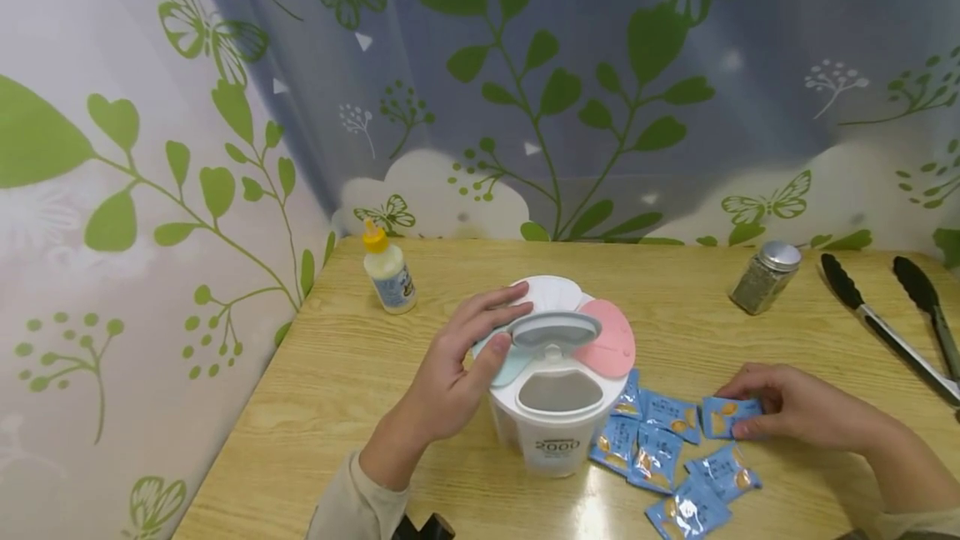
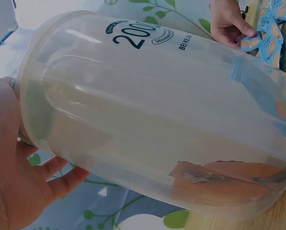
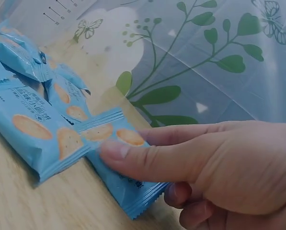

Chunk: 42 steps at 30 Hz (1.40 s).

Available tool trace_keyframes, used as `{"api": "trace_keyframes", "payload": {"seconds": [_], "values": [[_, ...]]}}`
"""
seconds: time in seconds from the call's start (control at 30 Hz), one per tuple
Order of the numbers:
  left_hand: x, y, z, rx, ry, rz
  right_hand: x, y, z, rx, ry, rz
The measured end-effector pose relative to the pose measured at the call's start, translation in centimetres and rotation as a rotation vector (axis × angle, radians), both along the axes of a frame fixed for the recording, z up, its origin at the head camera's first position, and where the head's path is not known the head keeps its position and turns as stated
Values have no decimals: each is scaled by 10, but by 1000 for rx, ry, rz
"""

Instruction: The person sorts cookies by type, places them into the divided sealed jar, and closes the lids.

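Observation:
A clear plastic storage container (image 1: 557, 458) marked 2000 stands upright on the table, topped by a round lid with coloured flaps. One grey flap (image 1: 558, 330) is raised, showing an opening beneath it. My left hand (image 1: 457, 361) rests on the left side of the lid, fingers stretched across it and thumb beside the raised flap. In the left wrist view, a brown-orange packet (image 2: 229, 184) shows through the wall at the container's bottom. My right hand (image 1: 787, 407) pinches a blue cracker packet (image 1: 722, 418) between thumb and fingers. Several more blue packets (image 1: 654, 455) lie beside the container.
A small bottle with a yellow cap (image 1: 392, 280) stands at the back left. Toward the back right sits a glass jar with a metal lid (image 1: 765, 277). Black-tipped tongs (image 1: 892, 340) lie at the far right. A patterned curtain (image 1: 570, 107) hangs behind the table.

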State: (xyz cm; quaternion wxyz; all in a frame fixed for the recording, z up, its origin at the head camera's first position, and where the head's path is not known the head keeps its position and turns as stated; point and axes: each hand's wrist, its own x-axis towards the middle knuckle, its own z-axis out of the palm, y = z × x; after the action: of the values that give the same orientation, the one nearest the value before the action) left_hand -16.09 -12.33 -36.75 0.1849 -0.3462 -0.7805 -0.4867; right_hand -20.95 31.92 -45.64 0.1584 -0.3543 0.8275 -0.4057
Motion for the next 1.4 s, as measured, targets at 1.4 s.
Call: {"api": "trace_keyframes", "payload": {"seconds": [1.4], "values": [[0, -1, 1, -8, 14, 15, 42, -66, 76, -260, -8, -272]]}}
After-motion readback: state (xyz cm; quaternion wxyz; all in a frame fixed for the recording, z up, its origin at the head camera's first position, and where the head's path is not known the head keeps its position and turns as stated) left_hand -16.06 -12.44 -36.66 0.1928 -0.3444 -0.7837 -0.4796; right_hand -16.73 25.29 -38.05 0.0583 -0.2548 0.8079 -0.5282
